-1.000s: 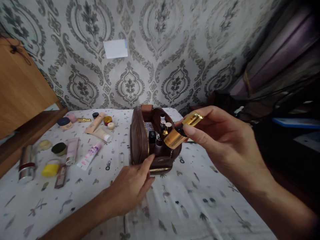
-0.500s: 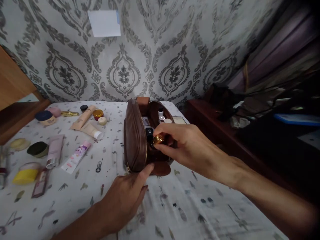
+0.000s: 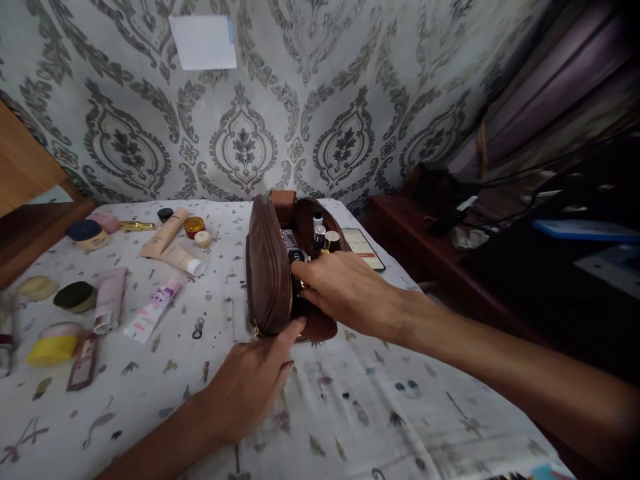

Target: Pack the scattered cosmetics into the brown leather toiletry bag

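Lowered since the earlier frame, where it was held aslant above the opening, the gold bottle (image 3: 303, 285) is now down inside the brown bag (image 3: 267, 267), near the middle of its mouth; we see only a glint of it. Note the right hand (image 3: 345, 287), whose arm enters from 4 o'clock: its grip pinches the bottle between thumb and forefinger, and its back hides the rest. We find the left hand (image 3: 255, 383) at the bag's 7 o'clock, its forefinger tip touching the edge of the front flap (image 3: 320, 327); its grip is spread, thumb apart from forefinger, the other fingers hidden from us. Toward 12 o'clock of the right hand, inside the bag, we distinguish a white-topped bottle (image 3: 332, 237), a silver-capped bottle (image 3: 319, 233) and, at its 11 o'clock, a black cap (image 3: 297, 257). Just beside the bag, at 3 o'clock, lies a phone (image 3: 365, 250). Well apart, between 8 and 9 o'clock, we note a pink-and-white tube (image 3: 153, 310) and a yellow jar (image 3: 55, 345); between 9 and 10, a peach tube (image 3: 165, 233). All rest on a printed cloth (image 3: 380, 413).
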`<act>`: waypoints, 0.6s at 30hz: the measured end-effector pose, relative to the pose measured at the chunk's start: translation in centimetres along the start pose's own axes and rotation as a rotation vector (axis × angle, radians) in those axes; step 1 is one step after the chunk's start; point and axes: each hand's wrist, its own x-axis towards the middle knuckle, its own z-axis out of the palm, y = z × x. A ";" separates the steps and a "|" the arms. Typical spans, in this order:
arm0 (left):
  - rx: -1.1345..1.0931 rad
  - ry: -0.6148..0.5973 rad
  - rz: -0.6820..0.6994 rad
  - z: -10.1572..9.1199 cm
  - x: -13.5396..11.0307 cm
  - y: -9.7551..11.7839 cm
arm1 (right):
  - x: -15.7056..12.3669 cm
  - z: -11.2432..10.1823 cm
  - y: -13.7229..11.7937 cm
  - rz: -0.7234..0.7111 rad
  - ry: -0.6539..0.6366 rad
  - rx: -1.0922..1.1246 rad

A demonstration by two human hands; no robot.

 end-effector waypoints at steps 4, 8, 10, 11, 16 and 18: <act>-0.002 0.013 0.009 0.2 0.0 -0.2 | 0.2 -0.2 -0.3 0.020 -0.022 -0.015; 0.007 0.002 0.020 0.2 0.0 -0.2 | 0.7 0.1 -0.5 0.015 -0.043 -0.044; 0.000 -0.006 0.015 0.1 0.0 -0.2 | 0.9 0.7 -0.6 -0.011 -0.043 -0.048; -0.006 -0.006 0.013 0.0 0.0 -0.1 | 1.0 1.0 -0.5 -0.024 -0.041 -0.054; -0.026 -0.009 0.010 0.0 0.0 -0.2 | 1.2 1.9 -0.5 -0.046 -0.034 -0.105; -0.024 -0.007 0.014 0.2 0.0 -0.4 | 1.2 1.8 -0.5 -0.056 -0.031 -0.104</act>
